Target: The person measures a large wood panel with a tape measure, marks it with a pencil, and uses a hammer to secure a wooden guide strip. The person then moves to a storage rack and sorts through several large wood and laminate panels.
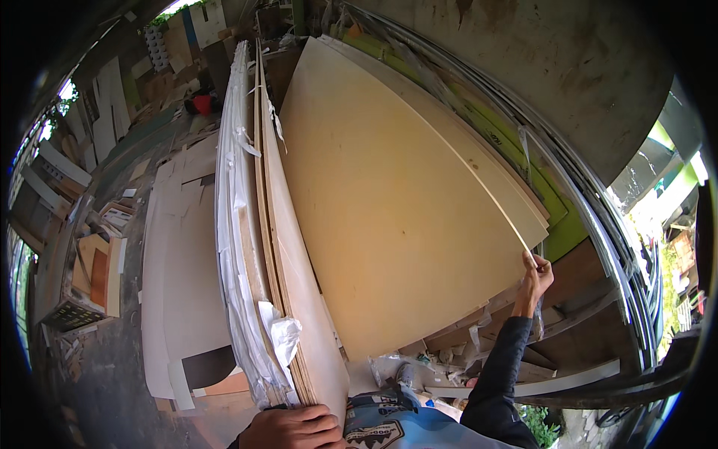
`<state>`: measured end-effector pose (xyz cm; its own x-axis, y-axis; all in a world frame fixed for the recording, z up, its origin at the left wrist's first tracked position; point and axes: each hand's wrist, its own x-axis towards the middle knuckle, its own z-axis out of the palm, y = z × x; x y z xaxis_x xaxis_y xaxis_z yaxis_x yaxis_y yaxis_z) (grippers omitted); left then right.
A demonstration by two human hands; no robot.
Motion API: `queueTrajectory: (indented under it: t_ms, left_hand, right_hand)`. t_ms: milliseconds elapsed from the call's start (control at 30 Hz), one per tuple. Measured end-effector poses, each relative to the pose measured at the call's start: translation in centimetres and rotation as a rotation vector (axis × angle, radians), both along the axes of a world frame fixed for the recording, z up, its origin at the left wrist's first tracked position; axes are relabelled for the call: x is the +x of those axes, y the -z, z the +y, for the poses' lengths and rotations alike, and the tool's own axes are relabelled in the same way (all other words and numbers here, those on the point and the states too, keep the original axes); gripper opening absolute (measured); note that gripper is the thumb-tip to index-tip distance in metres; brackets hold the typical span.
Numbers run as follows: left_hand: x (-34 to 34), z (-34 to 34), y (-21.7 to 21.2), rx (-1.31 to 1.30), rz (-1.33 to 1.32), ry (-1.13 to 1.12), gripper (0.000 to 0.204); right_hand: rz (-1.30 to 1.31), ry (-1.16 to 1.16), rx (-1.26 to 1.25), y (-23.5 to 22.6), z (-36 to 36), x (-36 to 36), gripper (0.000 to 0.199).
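A large pale yellow plywood sheet (389,202) leans in the middle, in front of other sheets. My right hand (535,277) pinches its lower right corner between thumb and fingers. To the left stands a bundle of upright plywood boards (288,299), edge-on, with torn white wrapping (241,329) along its left side. My left hand (293,428) is closed over the near end of these boards, its fingers bent across their edges. The thumb of that hand is hidden.
A wide light board (179,277) lies on the left, beside wooden offcuts (97,273). Behind the yellow sheet lean green panels (557,202) and long dark strips (598,217). Scraps and crumpled plastic (385,367) litter the floor near my shoe (405,374). A curved pale strip (568,378) lies at lower right.
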<state>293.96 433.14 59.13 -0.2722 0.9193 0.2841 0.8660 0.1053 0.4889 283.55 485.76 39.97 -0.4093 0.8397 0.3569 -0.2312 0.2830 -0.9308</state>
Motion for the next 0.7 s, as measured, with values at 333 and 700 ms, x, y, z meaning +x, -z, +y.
queueTrajectory:
  t_ms: [333,700]
  left_hand:
    - [0.2,0.6,-0.2,0.008,0.048,-0.005,0.021]
    - [0.5,1.1,-0.4,0.015,0.067,-0.058,0.021]
  right_hand:
    - [0.129,-0.161,-0.103,-7.4,-18.8,5.0,0.022]
    - [0.557,-1.082,0.330,-7.7,-30.8,3.4,0.046]
